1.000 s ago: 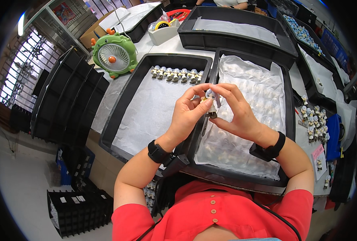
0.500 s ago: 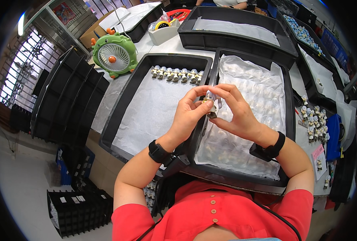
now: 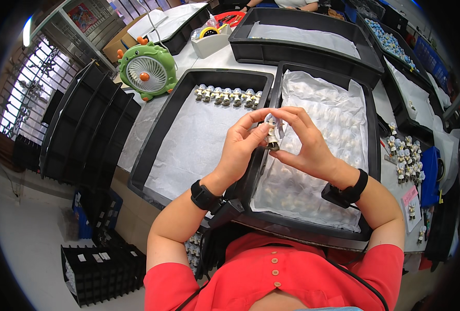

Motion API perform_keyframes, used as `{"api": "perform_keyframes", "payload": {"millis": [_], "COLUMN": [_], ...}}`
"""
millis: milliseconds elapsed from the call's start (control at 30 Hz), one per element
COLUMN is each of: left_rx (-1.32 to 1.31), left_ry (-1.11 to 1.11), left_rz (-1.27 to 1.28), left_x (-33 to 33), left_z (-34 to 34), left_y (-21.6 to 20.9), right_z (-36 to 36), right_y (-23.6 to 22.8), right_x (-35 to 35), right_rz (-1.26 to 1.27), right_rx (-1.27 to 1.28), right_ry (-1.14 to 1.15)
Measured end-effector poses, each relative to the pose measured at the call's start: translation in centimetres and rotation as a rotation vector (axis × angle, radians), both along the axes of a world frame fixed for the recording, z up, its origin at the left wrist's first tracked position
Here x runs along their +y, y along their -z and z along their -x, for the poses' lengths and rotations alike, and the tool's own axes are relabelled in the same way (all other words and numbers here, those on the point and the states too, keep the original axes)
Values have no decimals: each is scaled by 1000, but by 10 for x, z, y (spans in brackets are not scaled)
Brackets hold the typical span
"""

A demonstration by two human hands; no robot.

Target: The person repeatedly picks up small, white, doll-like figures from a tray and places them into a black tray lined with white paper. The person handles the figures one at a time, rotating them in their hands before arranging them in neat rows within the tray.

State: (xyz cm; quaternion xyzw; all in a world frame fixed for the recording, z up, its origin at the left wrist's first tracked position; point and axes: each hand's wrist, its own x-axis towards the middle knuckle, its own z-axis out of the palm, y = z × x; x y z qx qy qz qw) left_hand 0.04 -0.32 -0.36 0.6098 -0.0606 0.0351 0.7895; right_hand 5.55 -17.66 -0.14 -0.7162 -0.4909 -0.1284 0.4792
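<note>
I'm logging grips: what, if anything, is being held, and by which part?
A small white-clothed figurine with pale lilac hair: the left hand holds its head and side, the right hand apparently its head and dark feet.

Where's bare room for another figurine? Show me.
Free: the paper in the left tray, nearer than the row of figurines, left of the left hand. Crowded: the right tray with its covered figurines, and the figurine pile by the blue bin.

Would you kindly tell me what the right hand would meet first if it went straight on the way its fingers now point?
The right hand would probably meet the left hand first, alongside the small figurine between them; exact depth is unclear.
</note>
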Motion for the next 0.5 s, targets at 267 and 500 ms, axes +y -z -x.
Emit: {"api": "perform_keyframes", "payload": {"millis": [267,500], "left_rx": [-7,-13], "left_ry": [12,-20], "left_rz": [33,57], "left_x": [2,0], "left_z": [-1,-2], "left_y": [1,2], "right_z": [-1,-1], "right_y": [0,1], "right_x": [0,-1], "right_rz": [-5,-3], "right_rx": [14,21], "right_ry": [1,-2]}}
